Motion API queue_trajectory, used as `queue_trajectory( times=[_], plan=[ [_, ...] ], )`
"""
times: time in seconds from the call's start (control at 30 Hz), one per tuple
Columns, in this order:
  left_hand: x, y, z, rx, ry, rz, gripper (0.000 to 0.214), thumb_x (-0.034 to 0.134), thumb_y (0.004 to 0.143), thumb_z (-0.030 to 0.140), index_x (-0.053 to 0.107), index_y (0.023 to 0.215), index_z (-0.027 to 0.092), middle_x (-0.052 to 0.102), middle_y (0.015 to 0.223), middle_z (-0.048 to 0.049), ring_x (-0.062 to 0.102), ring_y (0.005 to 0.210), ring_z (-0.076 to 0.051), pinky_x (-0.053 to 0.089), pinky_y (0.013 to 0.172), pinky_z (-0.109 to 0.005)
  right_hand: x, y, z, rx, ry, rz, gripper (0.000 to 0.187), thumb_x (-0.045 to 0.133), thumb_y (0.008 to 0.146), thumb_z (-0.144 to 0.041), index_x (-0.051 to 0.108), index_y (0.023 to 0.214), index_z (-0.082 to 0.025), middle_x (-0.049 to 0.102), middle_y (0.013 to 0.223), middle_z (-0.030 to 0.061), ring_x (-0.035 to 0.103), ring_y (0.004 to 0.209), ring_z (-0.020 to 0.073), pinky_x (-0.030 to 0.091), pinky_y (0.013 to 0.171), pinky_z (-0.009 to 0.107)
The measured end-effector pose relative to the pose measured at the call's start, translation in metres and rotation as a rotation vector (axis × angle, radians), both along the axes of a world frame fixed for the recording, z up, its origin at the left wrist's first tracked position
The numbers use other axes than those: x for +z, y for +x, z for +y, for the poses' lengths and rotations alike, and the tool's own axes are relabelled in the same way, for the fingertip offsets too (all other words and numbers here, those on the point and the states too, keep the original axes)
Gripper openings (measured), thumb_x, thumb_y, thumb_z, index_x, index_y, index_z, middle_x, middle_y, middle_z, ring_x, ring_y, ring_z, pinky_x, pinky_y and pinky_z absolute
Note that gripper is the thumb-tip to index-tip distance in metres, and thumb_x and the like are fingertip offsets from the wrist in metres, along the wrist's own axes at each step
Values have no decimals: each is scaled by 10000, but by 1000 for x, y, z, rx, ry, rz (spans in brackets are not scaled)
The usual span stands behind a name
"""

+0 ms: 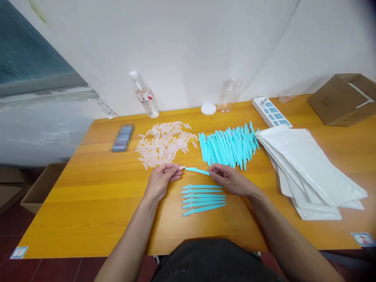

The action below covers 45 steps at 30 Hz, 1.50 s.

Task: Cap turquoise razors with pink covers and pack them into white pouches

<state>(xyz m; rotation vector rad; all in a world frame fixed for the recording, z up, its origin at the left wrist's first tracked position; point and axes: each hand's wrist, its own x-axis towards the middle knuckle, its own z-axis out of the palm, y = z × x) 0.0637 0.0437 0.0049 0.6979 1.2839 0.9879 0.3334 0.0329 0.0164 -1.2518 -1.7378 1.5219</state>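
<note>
My left hand (163,178) pinches a small translucent pink cap (181,167) at its fingertips. My right hand (229,178) pinches the handle end of a turquoise plastic razor (197,170), whose tip points at the cap. Both hover just above the wooden table (102,203). Below them lies a neat row of several capped turquoise razors (202,199). Behind my left hand spreads a pile of pink caps (166,144). Behind my right hand lies a pile of turquoise razors (229,145).
A stack of white bags (308,168) lies at the right. A power strip (272,112), clear jar (229,96) with lid (208,109), water bottle (145,95) and cardboard box (343,100) line the back. A blurred object (123,138) sits left.
</note>
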Motion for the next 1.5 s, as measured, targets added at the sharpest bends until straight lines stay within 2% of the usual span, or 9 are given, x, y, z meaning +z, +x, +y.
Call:
queue_trajectory(
  times=[0.17, 0.43, 0.67, 0.77, 0.9, 1.03, 1.17, 1.37, 1.5],
  plan=[
    [-3, 7, -7, -43, 24, -4, 369, 877, 703, 396, 718, 896, 124, 790, 862, -89, 745, 754, -153, 615, 753, -272, -2, 1, -1, 32, 12, -11, 279, 492, 967, -457, 565, 881, -201, 492, 741, -34, 405, 668, 122, 339, 606, 254],
    [2, -2, -13, -47, 30, 6, 377, 888, 686, 406, 728, 878, 124, 786, 850, -81, 736, 738, -150, 604, 736, -263, -2, 1, -1, 55, 36, -38, 269, 470, 991, -430, 565, 903, -193, 448, 752, -36, 376, 684, 120, 330, 617, 253],
    [0, 13, -20, -118, 70, 78, 380, 848, 715, 466, 753, 893, 143, 776, 798, -59, 714, 719, -156, 568, 723, -272, 1, -4, -1, 86, 67, -73, 261, 478, 989, -420, 583, 908, -195, 484, 730, -39, 405, 659, 116, 333, 600, 244],
    [-1, 11, -20, -245, 148, 301, 349, 800, 764, 477, 780, 898, 155, 773, 812, -56, 686, 706, -162, 530, 691, -275, 1, -7, -1, 69, 195, -212, 225, 527, 969, -361, 641, 871, -195, 549, 741, -21, 457, 664, 119, 343, 614, 248],
    [-4, 3, -21, -405, 435, 683, 235, 702, 875, 408, 789, 877, 189, 747, 841, -47, 651, 742, -168, 474, 664, -276, -3, -10, -2, 69, 392, -423, 218, 566, 941, -244, 695, 776, -182, 617, 753, 21, 544, 712, 145, 362, 656, 265],
    [-5, 1, -27, -479, 647, 900, 174, 645, 929, 305, 775, 862, 212, 715, 854, -45, 642, 829, -179, 476, 742, -296, -8, -11, -10, 98, 486, -487, 262, 533, 968, -211, 705, 774, -175, 632, 757, 42, 586, 761, 172, 390, 699, 277],
    [-7, 0, -33, -491, 698, 955, 167, 626, 946, 289, 779, 949, 223, 707, 915, -54, 644, 878, -186, 493, 785, -309, -10, -10, -19, 118, 567, -552, 243, 550, 975, -247, 749, 859, -171, 631, 810, 65, 596, 823, 201, 409, 747, 300],
    [-4, -6, -36, -597, 714, 943, 156, 627, 946, 263, 780, 971, 240, 706, 944, -43, 649, 884, -182, 498, 792, -310, -8, -10, -28, 134, 522, -488, 241, 560, 972, -256, 785, 921, -187, 641, 817, 62, 612, 801, 183, 432, 719, 279],
    [2, -13, -33, -534, 716, 865, 172, 616, 953, 290, 769, 1011, 236, 727, 988, -52, 670, 897, -181, 514, 811, -316, -2, 1, -21, -42, 507, -544, 230, 576, 952, -277, 780, 999, -184, 695, 846, 57, 631, 777, 178, 439, 717, 281]
  ],
)
